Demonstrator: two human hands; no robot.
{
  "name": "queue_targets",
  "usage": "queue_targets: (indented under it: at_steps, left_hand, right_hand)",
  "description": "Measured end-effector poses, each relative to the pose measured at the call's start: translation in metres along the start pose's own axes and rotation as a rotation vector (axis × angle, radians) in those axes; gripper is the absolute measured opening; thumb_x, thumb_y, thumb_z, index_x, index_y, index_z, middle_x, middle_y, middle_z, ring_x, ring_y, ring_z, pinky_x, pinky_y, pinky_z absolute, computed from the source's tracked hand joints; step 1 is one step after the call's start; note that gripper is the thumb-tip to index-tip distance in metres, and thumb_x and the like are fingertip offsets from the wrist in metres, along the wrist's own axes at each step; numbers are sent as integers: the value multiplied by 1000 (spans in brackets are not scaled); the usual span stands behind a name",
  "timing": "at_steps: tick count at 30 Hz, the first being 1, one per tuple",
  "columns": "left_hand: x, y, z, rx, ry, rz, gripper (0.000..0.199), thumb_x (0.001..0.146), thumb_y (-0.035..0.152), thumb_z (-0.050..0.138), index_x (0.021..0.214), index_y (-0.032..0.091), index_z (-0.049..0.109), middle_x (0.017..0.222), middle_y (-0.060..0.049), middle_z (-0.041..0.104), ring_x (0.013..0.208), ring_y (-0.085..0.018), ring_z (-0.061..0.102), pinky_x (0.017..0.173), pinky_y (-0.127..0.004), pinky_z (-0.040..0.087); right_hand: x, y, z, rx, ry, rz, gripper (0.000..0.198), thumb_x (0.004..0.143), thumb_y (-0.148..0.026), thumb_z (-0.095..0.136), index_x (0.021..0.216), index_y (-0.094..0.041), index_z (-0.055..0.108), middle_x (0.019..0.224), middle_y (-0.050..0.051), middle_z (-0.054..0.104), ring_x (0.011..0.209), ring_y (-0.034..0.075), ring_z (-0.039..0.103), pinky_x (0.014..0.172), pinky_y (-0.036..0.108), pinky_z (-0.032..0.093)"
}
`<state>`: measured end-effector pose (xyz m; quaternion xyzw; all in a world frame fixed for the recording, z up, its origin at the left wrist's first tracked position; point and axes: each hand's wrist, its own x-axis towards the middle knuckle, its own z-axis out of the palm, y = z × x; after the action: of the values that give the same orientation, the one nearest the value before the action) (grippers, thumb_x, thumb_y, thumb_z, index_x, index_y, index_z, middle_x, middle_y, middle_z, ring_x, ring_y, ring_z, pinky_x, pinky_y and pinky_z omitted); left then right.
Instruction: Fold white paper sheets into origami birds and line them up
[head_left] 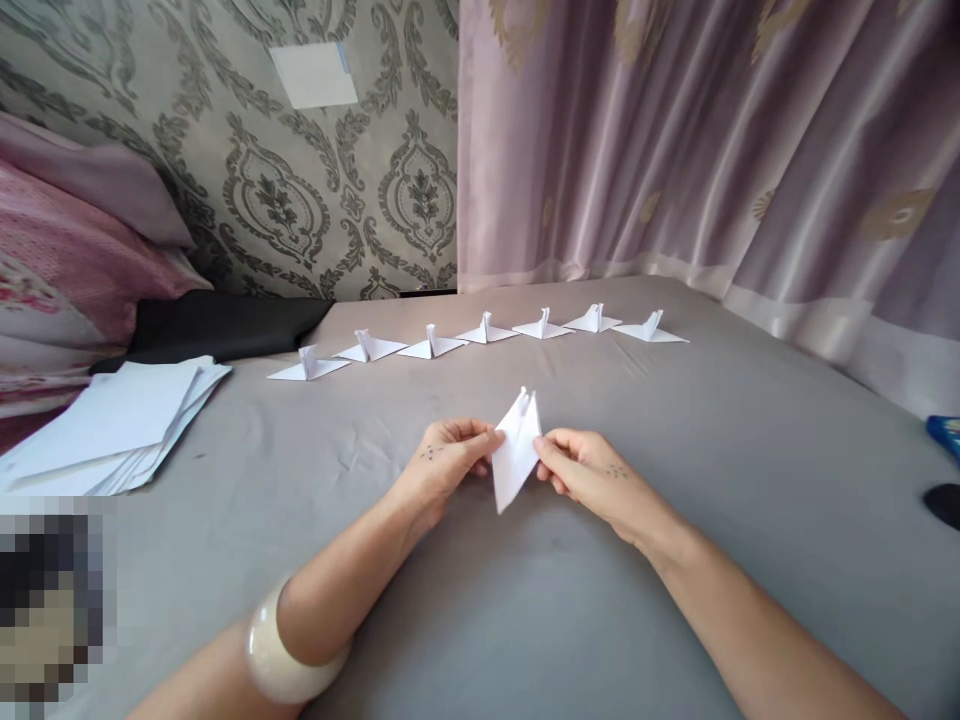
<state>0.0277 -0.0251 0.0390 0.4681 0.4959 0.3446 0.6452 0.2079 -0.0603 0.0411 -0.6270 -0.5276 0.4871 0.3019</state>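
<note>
A folded white paper crane (516, 455) is held up between my two hands, its narrow points at the top and one point hanging down. My left hand (454, 455) pinches its left edge, thumb in front. On the right edge, the thumb and fingers of my right hand (581, 462) are closed on the same paper. Behind it, several finished-looking white paper cranes stand in a curved row on the grey sheet, among them one at the left end (307, 366) and one at the right end (652, 328).
A stack of white paper sheets (112, 425) lies at the left beside a black cloth-like item (217, 325). Pink bedding (75, 240) is piled behind it. A curtain (637, 150) hangs along the back right. A blue object (945, 435) and a dark one (943, 505) sit at the right edge.
</note>
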Motion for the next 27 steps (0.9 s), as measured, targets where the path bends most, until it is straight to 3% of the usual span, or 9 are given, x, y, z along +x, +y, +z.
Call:
queue_targets:
  at_steps: [4, 8, 12, 14, 17, 19, 22, 27]
  left_hand:
    - [1, -2, -2, 300, 31, -36, 24, 73, 37, 64, 63, 14, 66, 57, -1, 60, 49, -10, 50, 48, -21, 35]
    - [-1, -4, -2, 626, 72, 107, 26, 78, 39, 57, 68, 17, 67, 66, -2, 65, 61, -16, 57, 55, -25, 39]
    - [-1, -14, -1, 877, 91, 276, 19, 82, 27, 52, 96, 20, 63, 72, -1, 65, 65, -17, 59, 60, -26, 41]
    - [0, -20, -2, 1003, 57, 409, 25, 86, 22, 47, 108, 22, 58, 84, -2, 64, 68, -16, 60, 62, -27, 43]
    - [-1, -23, -5, 1162, -41, 565, 30, 87, 15, 38, 106, 24, 60, 101, -5, 60, 77, -17, 61, 64, -27, 45]
    - [-2, -21, -8, 1227, -96, 594, 37, 82, 9, 38, 108, 23, 59, 103, -6, 58, 81, -18, 61, 63, -26, 46]
    - [-3, -13, -12, 1236, -176, 569, 41, 77, 9, 43, 114, 21, 58, 105, -7, 57, 81, -18, 61, 63, -26, 47]
    - [1, -9, -15, 1126, -193, 518, 27, 83, 18, 49, 105, 22, 63, 103, -4, 59, 74, -14, 60, 67, -26, 47]
  right_hand:
    - [7, 5, -1, -102, 121, -13, 36, 80, -50, 54, 61, -19, 55, 60, -1, 58, 53, 10, 46, 52, 24, 34]
    - [9, 6, 3, -336, 167, 26, 34, 80, -49, 52, 62, -21, 59, 60, 0, 61, 54, 14, 50, 51, 26, 34]
    - [8, 8, 9, -589, 249, 19, 30, 81, -47, 53, 63, -23, 57, 59, 1, 59, 56, 17, 51, 49, 28, 31]
    - [8, 10, 11, -657, 288, -58, 21, 80, -43, 56, 73, -24, 59, 65, 0, 60, 58, 16, 52, 50, 28, 32]
    - [6, 14, 7, -683, 235, -258, 14, 85, -31, 52, 91, -26, 63, 85, 0, 61, 62, 13, 54, 56, 27, 37]
    - [4, 16, 2, -699, 150, -339, 25, 87, -23, 44, 100, -28, 65, 93, 1, 61, 65, 12, 55, 60, 26, 40]
    - [1, 17, -5, -713, 67, -345, 37, 85, -16, 41, 109, -31, 65, 98, 1, 61, 66, 11, 57, 60, 25, 40]
    - [-1, 15, -9, -682, 35, -306, 31, 86, -23, 45, 109, -31, 65, 101, 0, 62, 69, 11, 58, 60, 24, 41]
